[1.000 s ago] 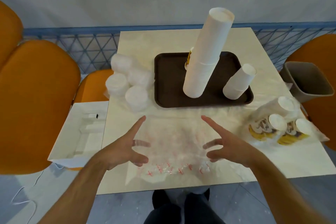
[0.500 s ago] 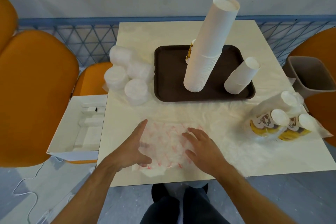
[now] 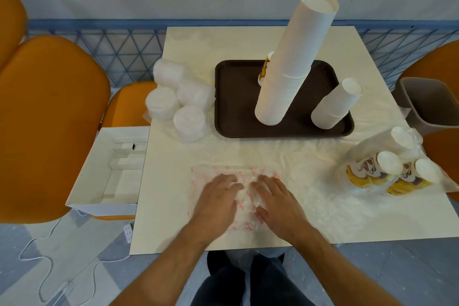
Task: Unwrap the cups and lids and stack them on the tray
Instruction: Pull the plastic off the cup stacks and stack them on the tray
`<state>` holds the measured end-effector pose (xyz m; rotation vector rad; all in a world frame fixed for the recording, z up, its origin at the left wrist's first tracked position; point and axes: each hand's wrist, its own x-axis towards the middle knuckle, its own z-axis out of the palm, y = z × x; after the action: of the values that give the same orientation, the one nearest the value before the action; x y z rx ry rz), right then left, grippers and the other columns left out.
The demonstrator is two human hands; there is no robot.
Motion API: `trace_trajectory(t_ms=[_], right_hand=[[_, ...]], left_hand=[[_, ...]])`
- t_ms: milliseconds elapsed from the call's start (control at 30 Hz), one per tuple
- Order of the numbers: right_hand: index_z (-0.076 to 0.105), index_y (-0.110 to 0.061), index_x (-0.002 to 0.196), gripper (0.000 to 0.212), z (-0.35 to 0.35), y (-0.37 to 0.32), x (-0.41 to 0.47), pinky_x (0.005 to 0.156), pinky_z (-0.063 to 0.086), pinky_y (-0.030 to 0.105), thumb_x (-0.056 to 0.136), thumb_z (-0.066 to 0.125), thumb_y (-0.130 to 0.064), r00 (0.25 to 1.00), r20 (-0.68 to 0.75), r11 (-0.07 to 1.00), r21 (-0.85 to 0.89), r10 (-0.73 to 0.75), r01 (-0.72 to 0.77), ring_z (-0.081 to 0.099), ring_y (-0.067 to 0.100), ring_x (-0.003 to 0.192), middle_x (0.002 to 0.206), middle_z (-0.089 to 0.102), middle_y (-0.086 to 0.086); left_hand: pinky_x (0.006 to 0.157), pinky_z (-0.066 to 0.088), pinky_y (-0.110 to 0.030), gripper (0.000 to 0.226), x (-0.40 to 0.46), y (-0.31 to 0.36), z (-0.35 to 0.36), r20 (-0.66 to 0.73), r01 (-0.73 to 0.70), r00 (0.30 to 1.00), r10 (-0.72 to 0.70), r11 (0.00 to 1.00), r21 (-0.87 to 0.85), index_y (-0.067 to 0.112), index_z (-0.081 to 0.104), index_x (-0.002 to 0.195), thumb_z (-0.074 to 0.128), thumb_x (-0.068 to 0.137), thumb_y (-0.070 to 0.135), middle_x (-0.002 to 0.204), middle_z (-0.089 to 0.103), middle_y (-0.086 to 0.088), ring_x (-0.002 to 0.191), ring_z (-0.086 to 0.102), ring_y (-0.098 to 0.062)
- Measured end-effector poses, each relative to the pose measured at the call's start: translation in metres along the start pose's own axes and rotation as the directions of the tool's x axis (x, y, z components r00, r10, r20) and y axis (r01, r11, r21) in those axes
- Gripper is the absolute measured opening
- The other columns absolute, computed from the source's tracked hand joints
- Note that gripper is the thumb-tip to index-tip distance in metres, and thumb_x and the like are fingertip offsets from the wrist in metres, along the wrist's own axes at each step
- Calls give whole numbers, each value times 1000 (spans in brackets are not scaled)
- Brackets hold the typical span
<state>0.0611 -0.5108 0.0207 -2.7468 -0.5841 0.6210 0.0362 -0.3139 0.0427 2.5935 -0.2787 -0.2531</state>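
Note:
A brown tray [image 3: 238, 97] at the table's middle carries a tall leaning stack of white cups [image 3: 293, 64] and a short stack of white cups [image 3: 335, 104]. Wrapped stacks of white lids [image 3: 178, 102] lie left of the tray. Wrapped printed cups [image 3: 387, 169] lie at the right edge. An empty clear wrapper with red print [image 3: 223, 171] lies flat near the front edge. My left hand [image 3: 216, 204] and my right hand [image 3: 278, 204] press flat on it side by side, fingers straight.
A grey bin [image 3: 432, 104] stands off the table's right side. An open white box [image 3: 109, 169] sits on an orange seat to the left. Orange chairs [image 3: 47, 117] flank the table. Crumpled clear plastic [image 3: 310, 156] spreads right of my hands.
Both hands came down from hovering with spread fingers and moved together onto the wrapper. The wrapper is now flattened and smaller under my palms.

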Motion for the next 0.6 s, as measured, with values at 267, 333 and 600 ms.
trace_trajectory(t_ms=[267,333,600], right_hand=[[18,-34,159,77,-9,15,-1,124,18,37,96,59,-53,998,68,1000,-21,3,-2,3,18,156,169,6,-12],[14,-35,159,82,-14,22,-1,124,17,36,94,59,-56,996,94,999,-46,0,5,1,15,156,169,4,-12],[6,-31,161,108,-30,33,2,123,19,38,82,78,-50,984,178,994,-104,-7,26,-1,16,156,169,0,-13]], left_hand=[[122,-5,-48,83,1,-54,6,377,43,920,-109,983,178,49,-2,153,56,94,51,161,-24,16,148,-23,-14],[119,-10,-48,98,0,-69,-3,416,43,899,-137,973,227,49,-10,152,63,87,57,158,-30,16,145,-28,-13],[116,-14,-55,124,1,-85,-19,477,16,864,-159,957,290,45,-19,151,76,72,62,155,-37,12,145,-32,-15]])
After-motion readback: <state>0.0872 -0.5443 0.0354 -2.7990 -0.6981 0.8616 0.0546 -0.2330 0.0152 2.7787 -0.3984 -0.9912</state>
